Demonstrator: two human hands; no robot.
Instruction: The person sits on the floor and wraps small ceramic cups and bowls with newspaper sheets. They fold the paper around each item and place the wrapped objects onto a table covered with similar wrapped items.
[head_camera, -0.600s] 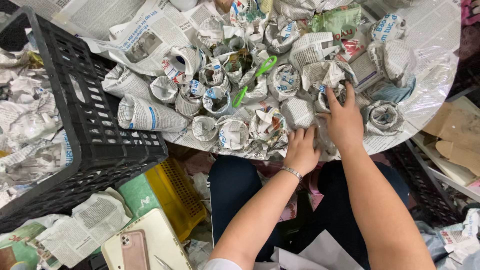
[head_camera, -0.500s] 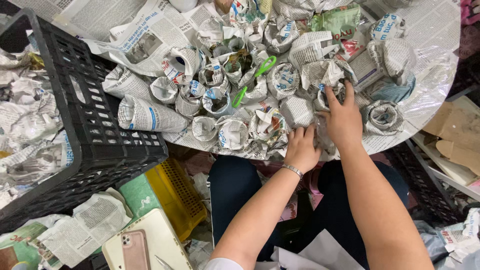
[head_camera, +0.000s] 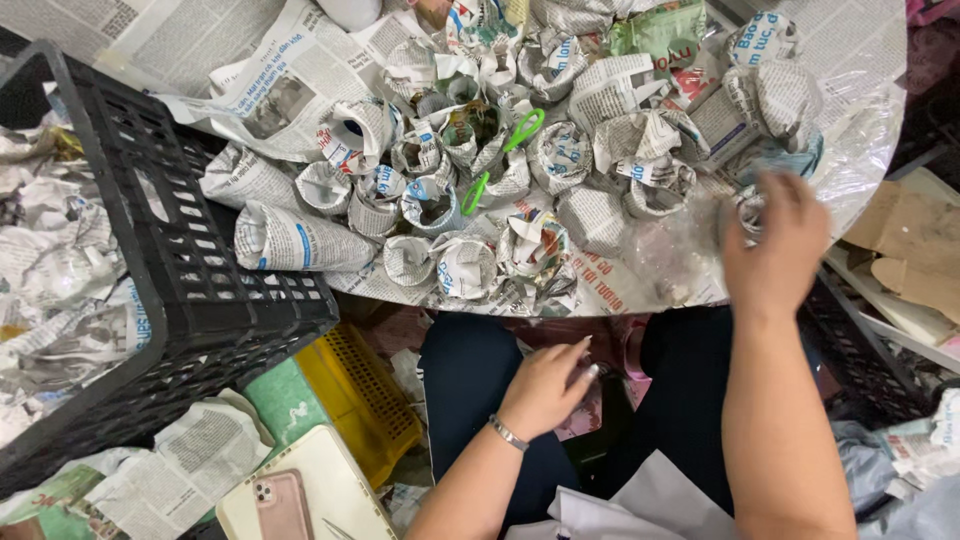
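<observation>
My right hand (head_camera: 775, 240) is blurred and lies over a newspaper-wrapped bundle (head_camera: 747, 205) at the right edge of the round table (head_camera: 640, 290). Whether the fingers grip the bundle is not clear. My left hand (head_camera: 545, 385), with a bracelet on its wrist, hangs below the table edge over my lap. Its fingers are stretched out loosely and hold nothing that I can see. Many small newspaper-wrapped cups (head_camera: 465, 265) cover the table, which is lined with newspaper. Green-handled scissors (head_camera: 505, 155) lie among them.
A black plastic crate (head_camera: 200, 280) with crumpled newspaper in it leans at the left against the table. Below it are a yellow basket (head_camera: 360, 400) and a pink phone (head_camera: 280, 505) on a cream board. Cardboard pieces (head_camera: 910, 250) lie at the right.
Both hands have left the wrapped cups at the table's middle. My left hand dropped to my lap. My right hand swung right to the bundle at the table's edge.
</observation>
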